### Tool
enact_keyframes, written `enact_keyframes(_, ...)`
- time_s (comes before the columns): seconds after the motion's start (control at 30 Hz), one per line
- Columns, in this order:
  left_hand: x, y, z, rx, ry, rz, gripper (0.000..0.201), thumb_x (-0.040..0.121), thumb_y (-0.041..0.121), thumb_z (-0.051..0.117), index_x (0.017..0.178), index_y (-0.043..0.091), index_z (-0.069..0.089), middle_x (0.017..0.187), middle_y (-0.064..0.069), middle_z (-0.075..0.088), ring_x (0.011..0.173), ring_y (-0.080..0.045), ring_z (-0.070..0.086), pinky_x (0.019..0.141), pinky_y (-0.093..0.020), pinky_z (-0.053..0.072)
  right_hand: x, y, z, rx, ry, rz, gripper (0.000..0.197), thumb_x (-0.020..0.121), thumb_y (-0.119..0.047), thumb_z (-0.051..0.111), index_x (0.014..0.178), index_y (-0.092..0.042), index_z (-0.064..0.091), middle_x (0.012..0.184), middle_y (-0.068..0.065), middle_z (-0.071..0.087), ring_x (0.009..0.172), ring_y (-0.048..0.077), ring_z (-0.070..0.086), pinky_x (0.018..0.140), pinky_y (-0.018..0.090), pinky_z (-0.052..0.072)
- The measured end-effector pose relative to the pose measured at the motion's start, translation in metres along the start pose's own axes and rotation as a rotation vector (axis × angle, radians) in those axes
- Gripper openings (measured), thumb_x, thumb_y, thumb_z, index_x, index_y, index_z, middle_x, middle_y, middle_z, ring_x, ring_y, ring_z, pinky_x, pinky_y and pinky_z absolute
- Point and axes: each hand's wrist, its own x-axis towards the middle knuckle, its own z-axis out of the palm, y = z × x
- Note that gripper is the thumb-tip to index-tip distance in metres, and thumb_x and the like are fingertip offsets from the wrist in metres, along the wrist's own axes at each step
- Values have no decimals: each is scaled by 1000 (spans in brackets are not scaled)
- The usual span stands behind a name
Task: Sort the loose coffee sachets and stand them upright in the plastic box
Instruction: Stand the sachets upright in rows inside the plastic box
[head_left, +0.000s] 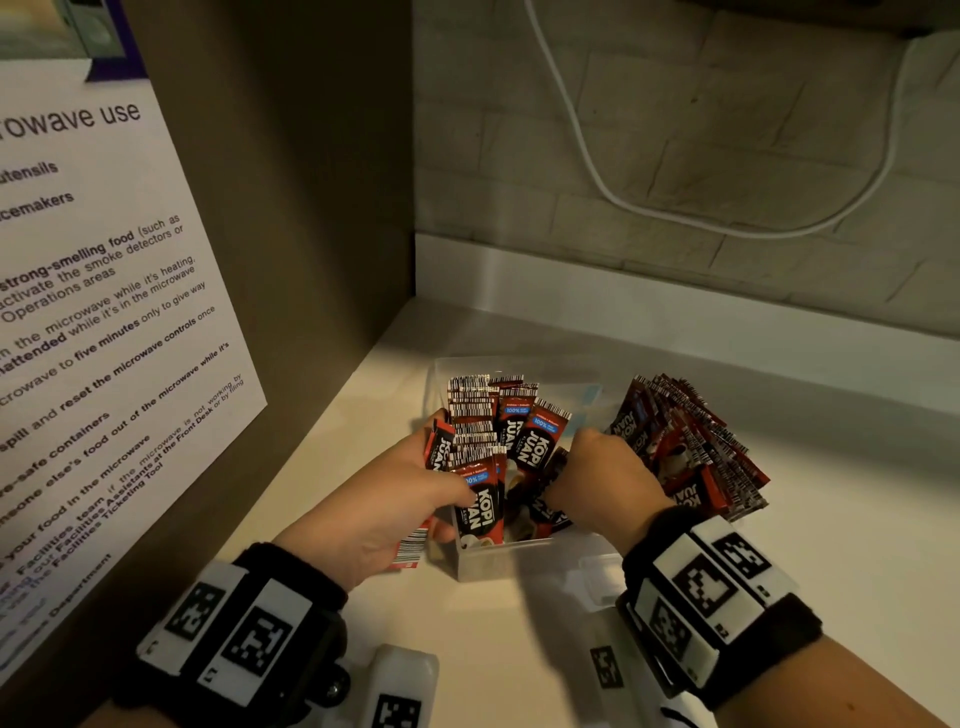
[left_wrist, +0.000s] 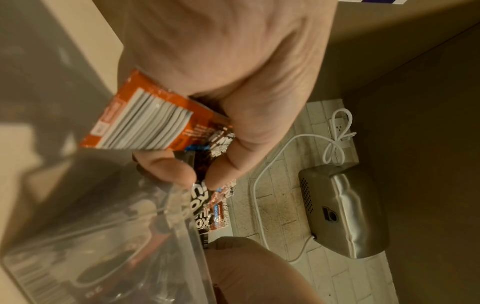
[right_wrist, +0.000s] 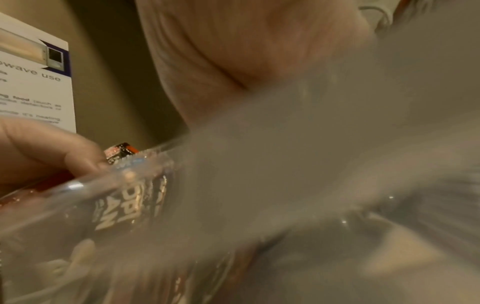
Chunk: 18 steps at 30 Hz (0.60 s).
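The left hand (head_left: 387, 506) gripped sachets (head_left: 470, 415) at the plastic box (head_left: 519, 558) rim, hemmed by the side wall (head_left: 291, 208); the right hand (head_left: 610, 480) reached inside, its grip hidden.

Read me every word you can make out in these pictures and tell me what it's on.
"KOPI JUAN" and "100%": sachets in the box.
"...rowave use", "utensils", "strong-smelling food", "five minutes", "Front Desk": notice on the left wall.
Sachet small print, barcodes: too small.
Wrist tags: patterns, no words.
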Motion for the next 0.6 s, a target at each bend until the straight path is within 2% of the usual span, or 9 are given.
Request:
enact_keyframes(0.07,0,0,0,-4,-4,2,44,82,-17,50,107,17,59,75,-7,67,47,-10,55,42,-24,40,-2,0,-1,3,66,-5,33,84,-23,61,110,-8,47,112,14,54,102,35,55,85,42,51)
enact_keyframes(0.17,1,-1,0,1,1,0,41,81,-17,51,104,17,59,74,-6,67,47,-10,55,44,-25,40,-4,-3,-3,87,151,-50,28,83,-15,61,105,-14,44,110,10,53,105,35,52,87,44,49)
enact_keyframes(0.23,2,-1,0,-3,7,-5,42,81,-17,51,105,17,59,74,-7,67,49,-12,55,45,-26,40,-4,-4,-4,223,169,-96,30,81,-2,60,98,-17,40,107,9,52,97,29,53,79,37,49)
enact_keyframes(0.3,2,-1,-1,-4,3,-9,44,81,-16,51,110,16,59,80,-10,68,53,-15,55,46,-27,40,-3,-5,-4,343,175,-133,36,80,7,58,97,-19,40,102,7,51,86,24,52,62,25,43)
enact_keyframes(0.4,2,-2,-2,0,-3,-9,47,82,-16,51,114,17,58,85,-12,69,55,-17,56,45,-26,41,2,-5,-2,491,192,-141,46,78,13,56,110,-17,41,92,6,55,73,18,55,46,17,34)
enact_keyframes(0.5,3,-2,-2,2,2,-10,46,82,-16,52,113,17,58,83,-9,70,55,-15,59,44,-25,41,5,-6,-1,587,206,-129,64,76,16,59,126,-17,37,84,-1,52,67,7,53,40,11,34)
enact_keyframes(0.6,3,-3,-2,7,4,-11,46,82,-15,52,115,15,57,86,-12,70,59,-19,58,44,-25,41,7,-8,0,638,233,-134,64,75,15,61,128,-13,38,81,-3,53,67,4,52,45,12,35)
